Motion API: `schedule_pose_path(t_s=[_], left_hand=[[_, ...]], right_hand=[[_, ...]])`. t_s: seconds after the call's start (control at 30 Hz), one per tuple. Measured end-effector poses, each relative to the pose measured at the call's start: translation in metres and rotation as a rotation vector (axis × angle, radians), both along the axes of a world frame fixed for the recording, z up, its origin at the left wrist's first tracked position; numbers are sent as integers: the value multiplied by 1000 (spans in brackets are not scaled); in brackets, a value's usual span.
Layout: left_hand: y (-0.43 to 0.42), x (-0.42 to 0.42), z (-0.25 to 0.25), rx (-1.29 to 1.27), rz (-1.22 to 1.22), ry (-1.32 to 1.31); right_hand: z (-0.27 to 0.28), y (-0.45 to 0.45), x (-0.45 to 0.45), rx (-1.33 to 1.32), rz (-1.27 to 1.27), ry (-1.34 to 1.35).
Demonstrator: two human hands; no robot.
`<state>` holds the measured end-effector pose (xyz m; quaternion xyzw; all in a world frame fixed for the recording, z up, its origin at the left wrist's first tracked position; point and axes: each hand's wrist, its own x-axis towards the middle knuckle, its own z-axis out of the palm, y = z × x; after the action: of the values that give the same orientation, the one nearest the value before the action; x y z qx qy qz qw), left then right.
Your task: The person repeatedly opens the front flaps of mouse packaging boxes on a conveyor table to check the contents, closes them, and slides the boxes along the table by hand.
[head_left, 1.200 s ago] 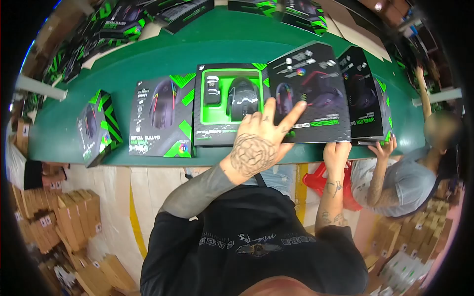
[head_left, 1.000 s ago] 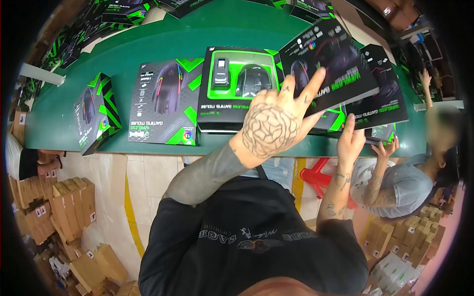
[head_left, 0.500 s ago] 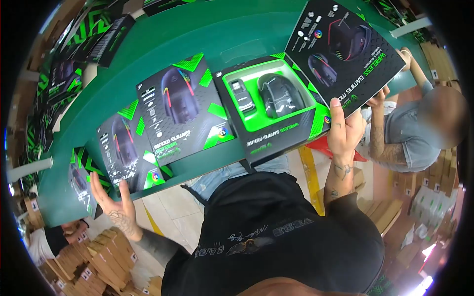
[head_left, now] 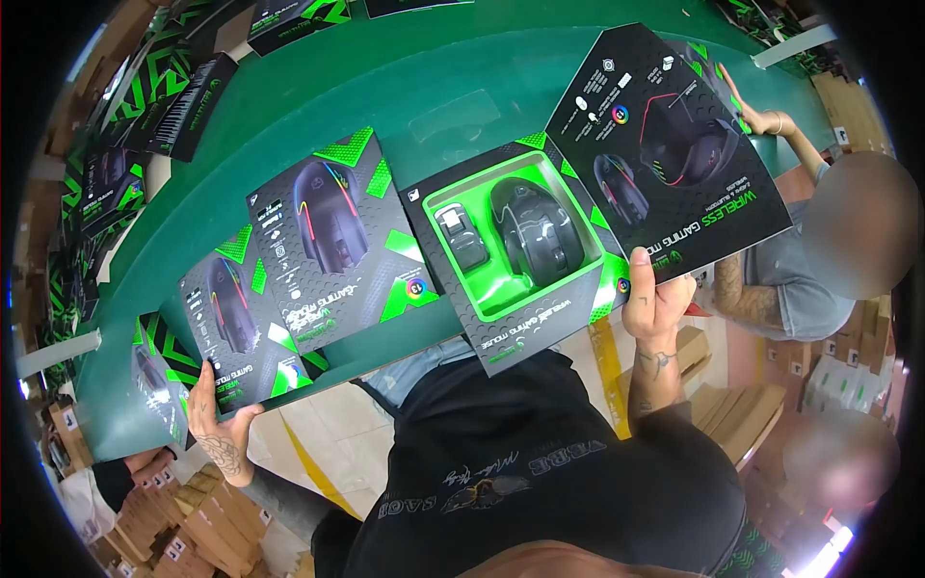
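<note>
My left hand [head_left: 220, 433] has its fingers and thumb around the lower left corner of a closed mouse box [head_left: 231, 323]. My right hand [head_left: 660, 303] grips the lower edge of the raised black flap [head_left: 694, 183] of an open mouse box [head_left: 549, 323], thumb in front and fingers behind. Behind the open box's window, a dark mouse [head_left: 537, 231] and a small accessory [head_left: 462, 236] sit in a green tray. A larger-looking closed mouse box [head_left: 332, 231] lies between the held boxes.
Another box [head_left: 159, 380] stands at far left on the green table [head_left: 453, 82]. Black-green boxes [head_left: 198, 106] line the table's far left side. A co-worker [head_left: 785, 260] sits at right, one hand [head_left: 766, 120] by another box. Cartons [head_left: 207, 515] are stacked below.
My left hand has moved from over the open box to the left closed box. My right hand has swung the flap into view beside the window. The view has turned.
</note>
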<state>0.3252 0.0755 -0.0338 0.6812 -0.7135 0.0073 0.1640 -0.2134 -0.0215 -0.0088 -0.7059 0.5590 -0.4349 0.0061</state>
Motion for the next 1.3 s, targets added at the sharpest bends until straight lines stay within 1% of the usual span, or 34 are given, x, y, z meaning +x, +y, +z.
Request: schedule_pose_path(t_s=[0.07,0.13,0.17,0.23,0.27,0.3,0.33,0.37,0.4,0.43,0.47,0.5,0.53,0.57,0.63,0.67,0.7,0.77,0.83,0.93,0.97,1.0,1.03,1.07,1.1,1.13,1.17,1.2,1.23,1.3], left_hand=[[0,1,0,-138,-33,-167],[1,-25,-10,-477,213,326],[2,-44,-13,-647,348,569],[1,-66,-18,-553,105,671],[2,-78,-21,-494,-10,728],[-11,-105,-10,-367,17,542],[-24,-134,0,-251,24,347],[-55,-153,10,-336,-77,408],[-58,-154,9,-300,-109,254],[-60,-157,15,-284,-77,137],[-63,-158,23,-293,-84,151],[-63,-158,29,-296,-66,105],[-66,-158,35,-316,-78,44],[-70,-157,41,-338,-96,-14],[-78,-156,53,-348,-156,12],[-83,-158,58,-322,-163,-24],[-87,-159,62,-353,-173,-86],[-88,-158,60,-358,-164,-21],[-69,-143,75,-248,-117,179],[-54,-91,58,-668,101,486],[-45,-77,46,-620,282,626],[-37,-58,43,-562,431,531],[-29,-30,30,-518,517,487],[-24,-10,23,-474,627,327],[-20,3,17,-415,658,94],[-24,17,13,-305,624,153],[-29,35,4,-194,478,411],[-37,39,6,-70,434,300],[-45,41,9,50,385,187],[-63,52,-7,152,275,360]], right_hand=[[2,-1,0,0,-8,-20],[4,-3,1,13,-16,-25],[4,-5,4,21,-69,-102],[3,-11,17,43,-140,-259],[-5,-10,12,136,-137,-272],[-6,-13,22,135,-166,-256],[-15,-12,20,203,-190,-180],[-7,-15,35,173,-240,48],[-5,-15,43,146,-150,18],[-8,-14,40,145,-104,126],[-6,-18,46,151,-60,215],[-2,-18,52,155,-35,306],[3,-21,54,225,61,499],[4,-21,60,209,56,566],[-2,-21,58,230,55,557],[-1,-22,61,234,60,574],[1,-23,64,238,59,588],[2,-25,73,240,54,598],[0,-24,78,253,25,583],[-5,-29,78,293,47,472],[-7,-30,78,322,49,447],[-7,-31,78,323,96,442],[-7,-30,78,325,147,438],[-1,-27,79,358,239,369],[0,-26,74,385,307,280],[-5,-31,63,431,375,78],[-15,-39,53,460,447,-122],[-34,-46,53,544,337,-497],[-42,-53,61,619,203,-622],[-44,-56,76,650,149,-644]])
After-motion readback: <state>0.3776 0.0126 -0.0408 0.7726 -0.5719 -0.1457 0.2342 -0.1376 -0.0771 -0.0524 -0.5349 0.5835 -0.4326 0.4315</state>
